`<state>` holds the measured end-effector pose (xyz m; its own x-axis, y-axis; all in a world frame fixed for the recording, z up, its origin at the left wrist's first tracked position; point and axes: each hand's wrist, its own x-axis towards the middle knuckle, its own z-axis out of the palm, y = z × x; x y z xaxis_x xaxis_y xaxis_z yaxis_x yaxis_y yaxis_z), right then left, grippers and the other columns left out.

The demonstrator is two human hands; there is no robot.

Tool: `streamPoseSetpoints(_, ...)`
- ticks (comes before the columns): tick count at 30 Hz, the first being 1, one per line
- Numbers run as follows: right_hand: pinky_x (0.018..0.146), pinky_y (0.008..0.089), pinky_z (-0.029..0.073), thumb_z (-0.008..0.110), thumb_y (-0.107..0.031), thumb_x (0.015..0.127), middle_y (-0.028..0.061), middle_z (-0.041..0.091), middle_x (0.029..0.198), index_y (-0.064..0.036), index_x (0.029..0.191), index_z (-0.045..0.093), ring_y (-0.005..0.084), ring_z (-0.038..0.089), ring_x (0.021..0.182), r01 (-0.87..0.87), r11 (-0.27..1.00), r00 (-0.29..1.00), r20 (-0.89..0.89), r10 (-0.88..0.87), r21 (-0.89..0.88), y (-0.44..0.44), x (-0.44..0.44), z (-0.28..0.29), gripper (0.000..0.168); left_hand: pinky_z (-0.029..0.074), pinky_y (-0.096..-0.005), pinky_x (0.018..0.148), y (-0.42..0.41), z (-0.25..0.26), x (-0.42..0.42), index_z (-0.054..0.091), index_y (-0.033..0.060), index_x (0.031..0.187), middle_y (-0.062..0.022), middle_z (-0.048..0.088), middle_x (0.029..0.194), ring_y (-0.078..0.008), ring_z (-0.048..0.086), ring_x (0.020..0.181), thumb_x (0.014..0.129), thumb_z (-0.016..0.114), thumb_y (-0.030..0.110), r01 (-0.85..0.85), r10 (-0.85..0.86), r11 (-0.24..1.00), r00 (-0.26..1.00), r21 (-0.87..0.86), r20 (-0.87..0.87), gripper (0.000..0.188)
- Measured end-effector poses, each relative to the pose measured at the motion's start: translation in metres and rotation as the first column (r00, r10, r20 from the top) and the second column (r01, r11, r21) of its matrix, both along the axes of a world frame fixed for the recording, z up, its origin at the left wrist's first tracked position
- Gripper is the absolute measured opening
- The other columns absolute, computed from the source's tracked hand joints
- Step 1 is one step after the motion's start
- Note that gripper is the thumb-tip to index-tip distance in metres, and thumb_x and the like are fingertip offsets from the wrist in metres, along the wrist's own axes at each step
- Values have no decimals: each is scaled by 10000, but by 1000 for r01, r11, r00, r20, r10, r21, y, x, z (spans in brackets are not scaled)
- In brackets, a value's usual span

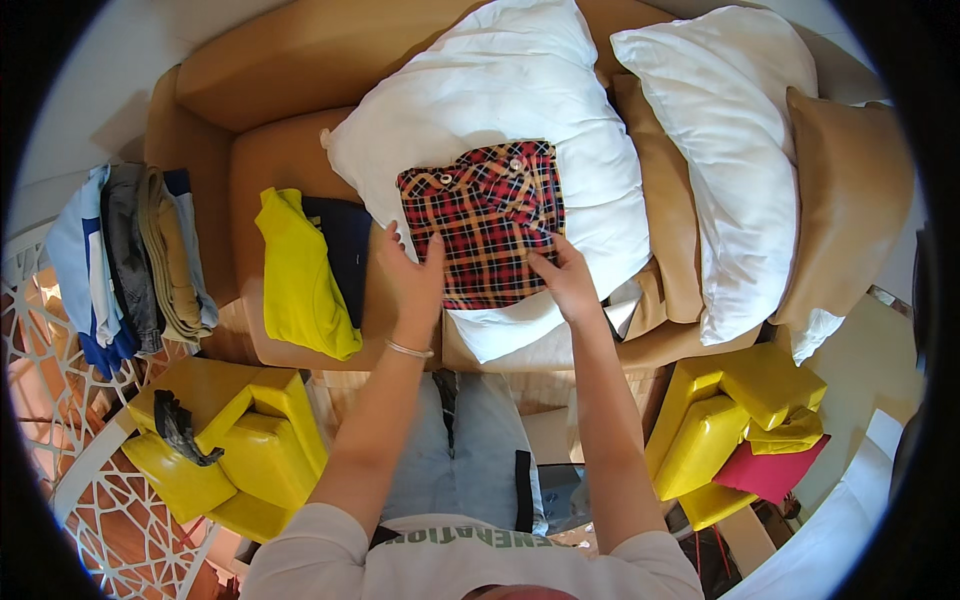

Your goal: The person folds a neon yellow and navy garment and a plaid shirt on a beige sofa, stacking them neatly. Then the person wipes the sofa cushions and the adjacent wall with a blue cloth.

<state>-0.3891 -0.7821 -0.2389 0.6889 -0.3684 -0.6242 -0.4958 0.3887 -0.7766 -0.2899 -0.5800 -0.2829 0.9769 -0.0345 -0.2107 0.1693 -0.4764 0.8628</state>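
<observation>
A red, black and tan plaid garment (487,240), folded flat with buttons near its top edge, lies on a large white pillow (480,90). At its lower left edge is my left hand (414,277), fingers and thumb apart, with the thumb over the cloth. My right hand (570,279) pinches the garment's right edge between thumb and fingers. The pillow rests on a tan sofa (292,142). To the left on the seat lie a folded yellow garment (304,277) and a dark navy one (346,244), partly covered by the yellow.
Several folded clothes (135,262) hang over the sofa's left arm. Tan cushions (840,210) and another white pillow (735,150) fill the right end. Yellow armchairs stand at left (262,450) and right (697,435), the left one with a black item (180,427) on it.
</observation>
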Motion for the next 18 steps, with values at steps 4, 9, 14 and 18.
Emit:
streamPoseSetpoints(4,774,249,493,563,-33,979,38,691,991,30,1189,607,92,618,844,265,963,960,75,-268,54,-12,-7,-11,223,471,-344,968,0,6,24,466,-85,1316,-174,591,1234,-224,584,1119,874,749,362,-125,-81,936,832,-328,-549,690)
streamPoseSetpoints(9,842,307,501,785,-255,845,128,610,1160,51,1308,515,195,601,1002,5,932,995,-95,-42,-364,-33,-2,-38,618,515,-324,935,-21,11,36,502,-60,1313,-158,638,1214,-211,636,1078,867,757,359,-92,-311,817,761,-569,-569,663)
streamPoseSetpoints(14,945,354,503,755,-167,863,167,622,1249,79,1344,476,243,622,1096,-21,967,999,-29,29,252,-38,14,-27,608,511,-332,953,-10,18,34,530,7,1309,-134,633,1244,-213,629,1106,873,749,286,-302,-328,763,581,-571,-745,562)
streamPoseSetpoints(18,930,377,532,721,-101,873,166,651,1211,77,1309,509,246,648,1074,-47,941,994,-81,78,336,-8,5,-12,516,541,-364,917,32,8,14,556,27,1278,-122,662,1194,-227,656,1054,886,727,217,-444,-291,667,585,-599,-757,469)
